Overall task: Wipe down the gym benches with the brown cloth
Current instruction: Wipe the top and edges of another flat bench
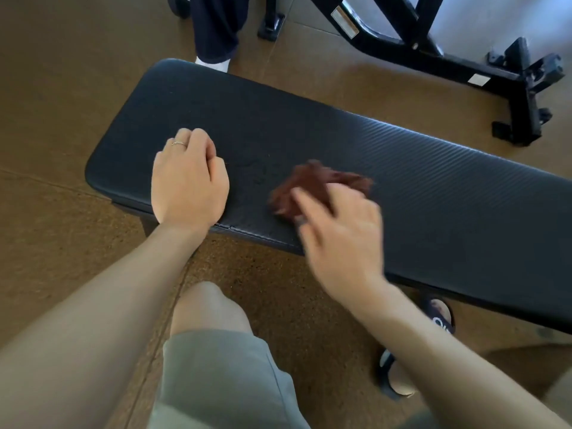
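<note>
1. In the head view, the black gym bench (402, 168) is lying across the picture. Its long axis is running from the upper left to the lower right, and its rounded end is pointing to the upper left. The right part of the bench is getting cut off by the picture edge.
2. The brown cloth (312, 188) is sitting crumpled on the bench top, near the front edge and about in the middle of the visible pad. It is blurred, so I cannot tell its exact shape or which way it is pointing.
3. The right hand (337, 239) is lying over the near part of the cloth. Its fingers are looking stretched out toward the cloth and touching it, but the blur is hiding whether they are grasping it, so I cannot tell.
4. The left hand (188, 181) is resting on the bench, to the left of the cloth and apart from it. Its fingers are curling under loosely and holding nothing. A thin ring (179, 144) is showing on one finger.
5. Under the bench, on the brown floor (62, 88), the person's sandal (399, 376) is partly showing.
6. Behind the bench, a black metal frame (433, 51) is standing, cut off at the top, and another person's leg (219, 29) is half hidden.
</note>
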`<action>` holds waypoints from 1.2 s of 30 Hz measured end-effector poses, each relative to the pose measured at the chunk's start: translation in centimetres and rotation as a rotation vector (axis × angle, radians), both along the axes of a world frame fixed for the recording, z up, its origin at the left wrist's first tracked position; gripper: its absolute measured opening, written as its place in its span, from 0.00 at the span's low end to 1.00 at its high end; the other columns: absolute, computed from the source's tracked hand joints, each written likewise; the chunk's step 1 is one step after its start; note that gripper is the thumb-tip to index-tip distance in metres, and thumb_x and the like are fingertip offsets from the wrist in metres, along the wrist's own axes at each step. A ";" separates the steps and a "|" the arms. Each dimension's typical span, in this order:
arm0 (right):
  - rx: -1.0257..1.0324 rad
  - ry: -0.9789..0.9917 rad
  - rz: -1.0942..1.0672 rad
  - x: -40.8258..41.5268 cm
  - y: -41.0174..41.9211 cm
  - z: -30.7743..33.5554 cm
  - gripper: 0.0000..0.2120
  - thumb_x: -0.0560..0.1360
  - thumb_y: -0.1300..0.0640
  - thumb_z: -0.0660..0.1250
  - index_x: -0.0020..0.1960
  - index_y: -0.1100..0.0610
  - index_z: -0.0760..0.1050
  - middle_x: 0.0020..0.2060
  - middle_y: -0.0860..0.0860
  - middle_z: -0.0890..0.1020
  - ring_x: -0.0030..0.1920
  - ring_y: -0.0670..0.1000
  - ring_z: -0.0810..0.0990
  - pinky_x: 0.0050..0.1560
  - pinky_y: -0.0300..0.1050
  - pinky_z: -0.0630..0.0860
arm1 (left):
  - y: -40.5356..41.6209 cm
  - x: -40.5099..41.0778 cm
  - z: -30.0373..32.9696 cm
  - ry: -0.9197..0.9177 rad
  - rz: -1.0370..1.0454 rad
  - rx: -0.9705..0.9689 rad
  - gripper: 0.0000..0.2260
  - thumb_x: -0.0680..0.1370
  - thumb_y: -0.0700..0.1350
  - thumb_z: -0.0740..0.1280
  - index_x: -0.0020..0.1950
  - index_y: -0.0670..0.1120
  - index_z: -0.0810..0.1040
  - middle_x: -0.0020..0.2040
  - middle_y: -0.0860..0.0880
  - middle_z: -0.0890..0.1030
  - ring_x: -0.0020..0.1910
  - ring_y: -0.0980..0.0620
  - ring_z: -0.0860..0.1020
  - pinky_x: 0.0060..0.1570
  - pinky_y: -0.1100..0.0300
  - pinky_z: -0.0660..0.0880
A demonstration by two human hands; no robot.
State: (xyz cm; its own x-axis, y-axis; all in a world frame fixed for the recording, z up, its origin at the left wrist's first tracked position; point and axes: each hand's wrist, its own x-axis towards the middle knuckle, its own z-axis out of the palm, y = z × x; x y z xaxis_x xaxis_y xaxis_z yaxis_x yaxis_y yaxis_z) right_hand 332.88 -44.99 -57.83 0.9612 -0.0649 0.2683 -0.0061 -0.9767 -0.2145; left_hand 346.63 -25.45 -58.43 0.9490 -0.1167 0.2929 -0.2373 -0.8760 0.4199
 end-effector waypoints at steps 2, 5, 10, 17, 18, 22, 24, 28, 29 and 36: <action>-0.041 0.005 0.205 1.2 4.0 0.0 0.19 0.82 0.49 0.62 0.72 0.48 0.75 0.65 0.53 0.77 0.64 0.56 0.74 0.64 0.54 0.69 | 0.1 -0.1 -0.2 0.014 -0.015 -0.029 0.07 0.79 0.42 0.57 0.48 0.43 0.74 0.49 0.44 0.76 0.47 0.41 0.74 0.49 0.44 0.72; -0.106 0.003 0.377 2.0 4.8 0.0 0.19 0.85 0.47 0.58 0.74 0.46 0.72 0.67 0.51 0.76 0.66 0.54 0.74 0.67 0.50 0.68 | 0.6 0.0 0.2 0.030 -0.026 -0.087 0.09 0.79 0.42 0.54 0.48 0.44 0.73 0.48 0.46 0.76 0.46 0.43 0.74 0.48 0.43 0.73; -0.313 -0.057 0.412 -4.2 -5.1 -0.4 0.22 0.82 0.52 0.69 0.75 0.47 0.72 0.65 0.56 0.78 0.63 0.58 0.78 0.63 0.56 0.73 | 0.4 -0.5 0.5 0.040 -0.017 -0.091 0.07 0.80 0.39 0.56 0.49 0.43 0.74 0.49 0.46 0.77 0.47 0.44 0.74 0.48 0.44 0.74; -0.330 0.023 0.320 -3.7 -4.6 -0.2 0.22 0.84 0.49 0.63 0.77 0.50 0.69 0.66 0.59 0.76 0.64 0.61 0.76 0.65 0.58 0.70 | 0.0 -0.7 0.2 0.016 -0.015 -0.064 0.10 0.81 0.41 0.56 0.51 0.42 0.76 0.51 0.44 0.79 0.48 0.44 0.74 0.49 0.45 0.73; -0.309 0.030 0.329 -2.1 -2.7 -0.1 0.22 0.84 0.48 0.62 0.77 0.51 0.69 0.66 0.58 0.76 0.65 0.60 0.76 0.66 0.57 0.70 | 0.1 -0.6 0.2 0.014 -0.018 -0.062 0.10 0.81 0.40 0.56 0.50 0.42 0.76 0.51 0.44 0.79 0.48 0.43 0.74 0.49 0.45 0.73; -0.225 0.045 0.328 3.3 3.2 0.4 0.22 0.85 0.45 0.54 0.77 0.48 0.67 0.67 0.54 0.75 0.65 0.56 0.74 0.66 0.53 0.68 | 0.4 -0.5 0.1 0.013 -0.019 -0.069 0.10 0.81 0.39 0.55 0.49 0.42 0.76 0.49 0.44 0.78 0.45 0.48 0.71 0.47 0.50 0.69; -0.190 0.062 0.323 3.6 3.7 0.4 0.22 0.86 0.44 0.54 0.78 0.47 0.67 0.69 0.52 0.74 0.67 0.55 0.73 0.68 0.51 0.68 | 0.4 -0.5 0.2 0.010 -0.019 -0.071 0.10 0.81 0.39 0.55 0.49 0.42 0.76 0.49 0.45 0.78 0.45 0.48 0.71 0.46 0.49 0.70; -0.173 0.082 0.243 -0.4 0.4 0.3 0.22 0.85 0.44 0.56 0.78 0.46 0.66 0.70 0.52 0.73 0.70 0.55 0.71 0.69 0.54 0.69 | 0.3 -0.7 0.4 0.034 -0.023 -0.076 0.09 0.81 0.39 0.55 0.50 0.43 0.75 0.50 0.45 0.77 0.45 0.50 0.69 0.47 0.48 0.70; -0.177 0.084 0.199 -1.8 -0.7 0.3 0.22 0.85 0.45 0.58 0.78 0.46 0.67 0.71 0.53 0.73 0.70 0.55 0.71 0.70 0.54 0.69 | 0.3 -0.7 0.3 0.034 -0.025 -0.073 0.09 0.82 0.39 0.55 0.51 0.43 0.75 0.50 0.45 0.77 0.45 0.50 0.69 0.48 0.47 0.71; -0.103 0.038 -0.291 0.1 0.5 0.4 0.20 0.83 0.47 0.60 0.73 0.49 0.73 0.63 0.56 0.76 0.62 0.59 0.74 0.60 0.57 0.69 | 0.2 -0.6 0.2 0.010 -0.020 -0.045 0.10 0.80 0.40 0.54 0.49 0.42 0.75 0.49 0.43 0.77 0.45 0.46 0.71 0.47 0.45 0.71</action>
